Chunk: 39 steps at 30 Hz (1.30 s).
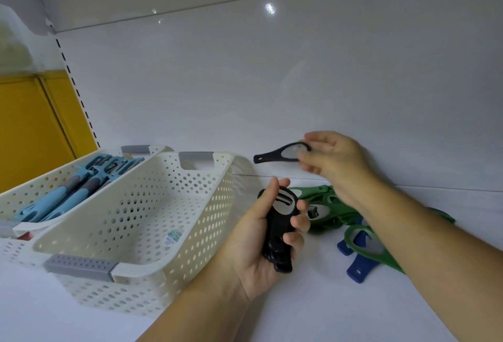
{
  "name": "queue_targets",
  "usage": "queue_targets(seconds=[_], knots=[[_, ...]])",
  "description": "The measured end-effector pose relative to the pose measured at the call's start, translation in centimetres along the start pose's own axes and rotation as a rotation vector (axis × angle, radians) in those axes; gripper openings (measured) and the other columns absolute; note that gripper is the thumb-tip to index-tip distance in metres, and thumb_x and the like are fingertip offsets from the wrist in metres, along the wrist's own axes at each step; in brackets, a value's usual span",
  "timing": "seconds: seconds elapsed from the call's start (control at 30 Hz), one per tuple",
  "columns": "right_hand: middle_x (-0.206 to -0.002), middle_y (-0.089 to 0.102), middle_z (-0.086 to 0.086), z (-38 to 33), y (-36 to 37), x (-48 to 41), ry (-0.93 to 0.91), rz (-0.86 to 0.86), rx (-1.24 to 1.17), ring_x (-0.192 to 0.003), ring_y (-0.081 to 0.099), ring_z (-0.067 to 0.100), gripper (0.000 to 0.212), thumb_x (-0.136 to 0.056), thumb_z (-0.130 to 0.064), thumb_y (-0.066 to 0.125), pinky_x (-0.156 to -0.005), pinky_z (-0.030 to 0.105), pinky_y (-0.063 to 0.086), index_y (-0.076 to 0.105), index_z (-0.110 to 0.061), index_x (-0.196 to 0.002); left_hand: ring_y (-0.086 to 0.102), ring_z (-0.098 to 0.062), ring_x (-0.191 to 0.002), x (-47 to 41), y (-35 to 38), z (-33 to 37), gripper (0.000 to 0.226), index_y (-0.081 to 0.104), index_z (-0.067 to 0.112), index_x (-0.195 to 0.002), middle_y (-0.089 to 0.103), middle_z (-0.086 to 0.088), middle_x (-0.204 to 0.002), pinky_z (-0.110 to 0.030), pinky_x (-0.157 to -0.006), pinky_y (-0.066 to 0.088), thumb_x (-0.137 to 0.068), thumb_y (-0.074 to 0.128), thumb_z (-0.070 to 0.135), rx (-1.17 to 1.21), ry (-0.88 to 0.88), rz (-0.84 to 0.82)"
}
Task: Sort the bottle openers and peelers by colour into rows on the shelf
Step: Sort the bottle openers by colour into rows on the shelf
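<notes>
My left hand point(261, 243) is closed around a stack of black bottle openers point(277, 232), held upright above the white shelf point(299, 309). My right hand point(334, 162) pinches the ring end of one more black bottle opener point(275, 154), held level in the air close to the back wall, handle pointing left. Under my right forearm lies a loose pile of green bottle openers point(324, 205) and blue bottle openers point(356, 268) on the shelf. Light blue and grey peelers point(79, 192) fill the far basket on the left.
Two cream perforated baskets stand at the left: the near basket point(141, 222) has nothing in it, the far basket point(35, 189) holds the peelers. A glossy white back wall point(272, 83) closes the shelf. A yellow panel point(32, 123) shows at far left.
</notes>
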State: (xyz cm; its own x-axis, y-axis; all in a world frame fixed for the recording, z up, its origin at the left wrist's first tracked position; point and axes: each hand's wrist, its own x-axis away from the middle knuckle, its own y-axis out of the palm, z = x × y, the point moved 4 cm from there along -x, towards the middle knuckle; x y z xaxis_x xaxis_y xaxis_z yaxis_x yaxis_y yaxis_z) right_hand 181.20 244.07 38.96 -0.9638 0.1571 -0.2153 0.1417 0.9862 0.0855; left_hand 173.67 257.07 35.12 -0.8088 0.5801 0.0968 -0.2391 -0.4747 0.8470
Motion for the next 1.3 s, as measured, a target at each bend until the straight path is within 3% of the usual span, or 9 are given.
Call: queue_targets(seconds=[0.13,0.37,0.53,0.63,0.73,0.87,1.03,1.17,1.3], knots=[[-0.080,0.070,0.009,-3.2,-1.3,0.1,0.035,-0.060,-0.216,-0.065,0.058,0.013,0.016,-0.081,0.011,0.060,-0.050,0.014,0.047,0.068,-0.002,-0.085,0.060,-0.017,-0.048,-0.2,-0.5,0.0,0.029,0.062,0.014,-0.087,0.066,-0.019,-0.090,-0.018,-0.031,0.044,-0.078,0.061,0.043,-0.005,-0.030,0.115],[-0.090,0.075,0.009,-4.1,1.6,3.1,-0.026,-0.534,0.364,-0.077,0.065,0.015,0.023,-0.081,0.009,0.063,-0.059,0.016,0.046,0.072,-0.011,-0.082,0.064,-0.017,-0.049,-0.1,0.0,-0.1,0.059,0.072,-0.004,-0.085,0.068,-0.015,-0.081,-0.025,-0.046,0.056,-0.065,0.063,0.051,-0.023,-0.061,0.052],[-0.082,0.073,-0.002,-4.2,2.9,4.5,-0.089,-0.362,0.494,-0.064,0.066,0.007,0.014,-0.084,-0.007,0.069,-0.058,0.017,0.054,0.073,-0.015,-0.093,0.053,-0.012,-0.043,0.2,-0.1,0.2,0.025,0.058,0.004,-0.099,0.065,-0.014,-0.082,-0.020,-0.038,0.048,-0.076,0.068,0.007,-0.036,-0.039,-0.012],[-0.072,0.067,-0.015,-4.4,2.0,4.9,-0.176,-0.167,0.539,-0.068,0.058,-0.006,0.010,-0.084,-0.018,0.069,-0.065,0.013,0.043,0.072,-0.028,-0.088,0.050,-0.012,-0.046,-0.2,-0.2,0.5,0.030,0.056,0.010,-0.103,0.058,-0.011,-0.077,-0.018,-0.039,0.045,-0.073,0.060,0.006,-0.050,0.085,0.029],[-0.073,0.067,-0.015,-4.0,-0.4,6.5,-0.173,-0.018,0.560,-0.064,0.056,-0.006,0.010,-0.084,-0.019,0.067,-0.064,0.013,0.041,0.072,-0.026,-0.078,0.051,-0.013,-0.053,-0.2,-0.3,0.6,0.015,0.072,0.003,-0.081,0.059,-0.012,-0.080,-0.016,-0.039,0.044,-0.078,0.059,0.010,-0.156,0.171,0.091],[-0.065,0.065,0.000,-0.8,-3.6,11.3,0.117,-0.157,0.623,-0.054,0.053,0.010,0.011,-0.082,-0.026,0.069,-0.055,0.024,0.042,0.073,-0.018,-0.075,0.052,-0.017,-0.050,-0.2,0.1,-0.3,0.035,0.052,0.013,-0.122,0.060,-0.010,-0.072,-0.026,-0.049,0.045,-0.088,0.052,0.004,-0.414,0.335,0.125],[-0.063,0.049,-0.002,0.5,-4.1,14.4,0.191,-0.387,0.608,-0.059,0.041,0.011,0.028,-0.075,-0.034,0.075,-0.057,0.022,0.031,0.068,-0.007,-0.075,0.064,-0.025,-0.071,0.5,1.9,-3.3,0.058,0.044,0.053,-0.123,0.065,-0.008,-0.071,-0.040,-0.072,0.053,-0.091,0.054,0.005,-0.693,0.355,-0.057],[-0.046,0.046,-0.016,-0.3,-3.6,14.9,0.205,-0.502,0.548,-0.045,0.042,-0.003,0.026,-0.078,-0.016,0.075,-0.047,0.010,0.030,0.058,-0.020,-0.058,0.062,-0.023,-0.069,0.9,2.3,-4.3,0.054,0.050,0.054,-0.116,0.065,-0.010,-0.081,-0.033,-0.058,0.051,-0.091,0.055,0.007,-0.780,0.306,-0.143],[-0.077,0.068,0.004,0.7,-3.5,14.8,0.194,-0.487,0.470,-0.073,0.061,0.011,0.014,-0.072,-0.014,0.077,-0.072,0.028,0.050,0.070,-0.009,-0.084,0.060,-0.029,-0.065,1.0,2.6,-4.9,0.035,0.051,0.042,-0.108,0.065,-0.007,-0.083,-0.034,-0.051,0.051,-0.088,0.057,0.013,-0.832,0.320,-0.193]])
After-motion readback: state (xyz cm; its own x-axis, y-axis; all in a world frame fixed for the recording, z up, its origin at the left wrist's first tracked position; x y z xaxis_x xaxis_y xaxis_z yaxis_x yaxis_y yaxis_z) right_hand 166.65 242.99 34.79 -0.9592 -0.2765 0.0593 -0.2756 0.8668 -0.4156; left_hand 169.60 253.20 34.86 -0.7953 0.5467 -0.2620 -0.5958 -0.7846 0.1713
